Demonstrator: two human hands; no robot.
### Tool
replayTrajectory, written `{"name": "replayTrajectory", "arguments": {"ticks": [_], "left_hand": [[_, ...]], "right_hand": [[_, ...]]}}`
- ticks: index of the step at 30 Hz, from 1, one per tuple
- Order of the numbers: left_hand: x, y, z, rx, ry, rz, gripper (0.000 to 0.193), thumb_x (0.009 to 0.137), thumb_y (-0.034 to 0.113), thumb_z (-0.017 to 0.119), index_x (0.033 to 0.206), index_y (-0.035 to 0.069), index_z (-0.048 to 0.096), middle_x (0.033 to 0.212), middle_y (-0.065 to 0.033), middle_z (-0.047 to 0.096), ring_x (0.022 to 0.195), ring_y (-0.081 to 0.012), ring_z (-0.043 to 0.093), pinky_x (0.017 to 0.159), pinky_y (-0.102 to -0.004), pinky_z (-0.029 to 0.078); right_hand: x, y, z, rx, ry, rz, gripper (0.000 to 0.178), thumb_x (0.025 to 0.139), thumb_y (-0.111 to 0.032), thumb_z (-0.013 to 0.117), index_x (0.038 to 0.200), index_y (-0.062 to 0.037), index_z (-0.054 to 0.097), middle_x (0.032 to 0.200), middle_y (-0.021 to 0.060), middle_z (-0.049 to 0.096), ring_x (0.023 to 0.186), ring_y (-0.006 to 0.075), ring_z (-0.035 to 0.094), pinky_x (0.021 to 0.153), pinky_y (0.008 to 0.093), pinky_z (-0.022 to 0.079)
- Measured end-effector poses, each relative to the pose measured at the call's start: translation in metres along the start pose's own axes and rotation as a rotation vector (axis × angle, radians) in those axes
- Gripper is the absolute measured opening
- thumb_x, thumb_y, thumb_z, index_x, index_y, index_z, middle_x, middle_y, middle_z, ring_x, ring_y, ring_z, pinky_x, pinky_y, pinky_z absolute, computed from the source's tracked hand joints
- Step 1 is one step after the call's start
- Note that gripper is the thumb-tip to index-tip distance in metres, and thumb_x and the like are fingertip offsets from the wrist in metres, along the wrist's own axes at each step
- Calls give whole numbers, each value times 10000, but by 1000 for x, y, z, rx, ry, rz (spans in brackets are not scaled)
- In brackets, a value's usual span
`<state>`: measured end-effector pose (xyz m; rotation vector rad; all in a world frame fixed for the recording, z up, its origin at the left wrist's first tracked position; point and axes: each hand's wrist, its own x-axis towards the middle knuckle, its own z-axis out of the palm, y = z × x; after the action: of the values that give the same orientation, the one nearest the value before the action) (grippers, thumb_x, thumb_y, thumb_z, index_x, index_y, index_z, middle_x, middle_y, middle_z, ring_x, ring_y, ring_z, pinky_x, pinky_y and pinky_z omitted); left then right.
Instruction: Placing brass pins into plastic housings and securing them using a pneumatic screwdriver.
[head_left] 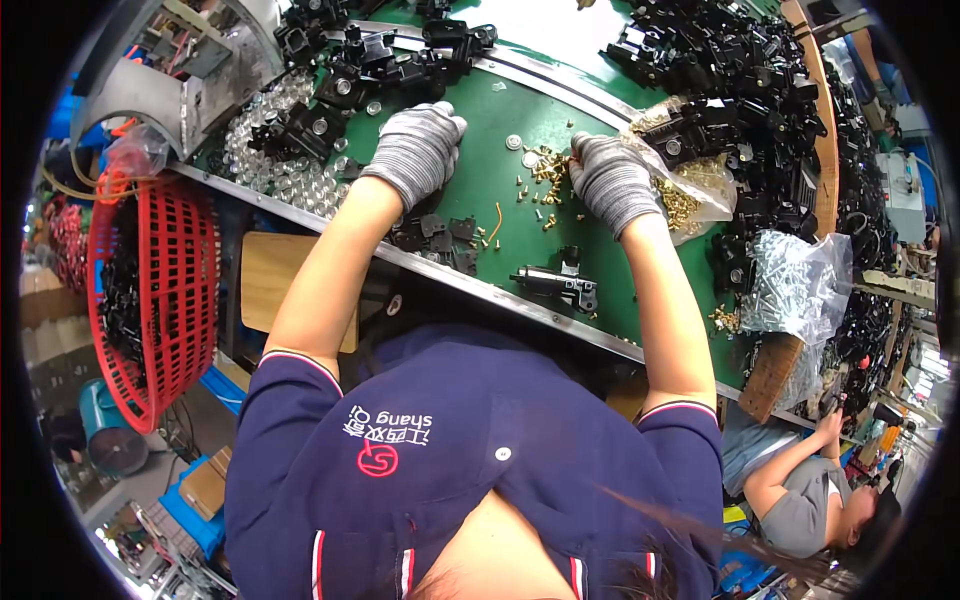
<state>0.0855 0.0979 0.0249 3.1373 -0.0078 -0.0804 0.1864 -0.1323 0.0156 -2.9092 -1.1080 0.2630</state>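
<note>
Head view shows the right hand, gloved in grey knit, at upper centre-right of the frame, fingers curled down into a scatter of small brass screws on the green table; whether it pinches one I cannot tell. Just right of it lies a clear bag of brass parts. The left hand, also gloved, rests palm-down and holds nothing, near clear round lenses and black plastic housings at upper left. Picking well likely means isolating a single screw with fingertips before lifting.
</note>
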Motion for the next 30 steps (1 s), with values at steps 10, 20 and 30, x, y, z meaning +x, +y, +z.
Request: {"name": "replayTrajectory", "arguments": {"ticks": [10, 20, 30], "left_hand": [[11, -3, 39, -875, 157, 176, 248, 846, 106, 725, 1089, 65, 698, 989, -83, 670, 794, -200, 663, 753, -312, 553], [0, 34, 10, -337, 172, -134, 304, 790, 183, 792, 1066, 109, 686, 919, -69, 644, 773, -227, 650, 726, -325, 547], [-44, 71, -42, -1116, 249, 339, 218, 728, 32, 808, 905, 33, 681, 939, -85, 656, 861, -246, 667, 755, -329, 554]], "right_hand": [[-38, 17, 16, 977, 215, 90, 125, 903, -85, 671, 989, 1, 698, 770, 79, 687, 638, 169, 668, 570, 302, 531], [-109, 11, 8, 1449, 220, 336, 105, 909, -21, 665, 990, 4, 728, 762, 32, 668, 619, 77, 618, 541, 214, 477], [-153, 10, 15, 1488, 287, 493, 89, 894, -35, 691, 970, -4, 724, 764, 12, 668, 619, 54, 587, 556, 203, 477]]}}
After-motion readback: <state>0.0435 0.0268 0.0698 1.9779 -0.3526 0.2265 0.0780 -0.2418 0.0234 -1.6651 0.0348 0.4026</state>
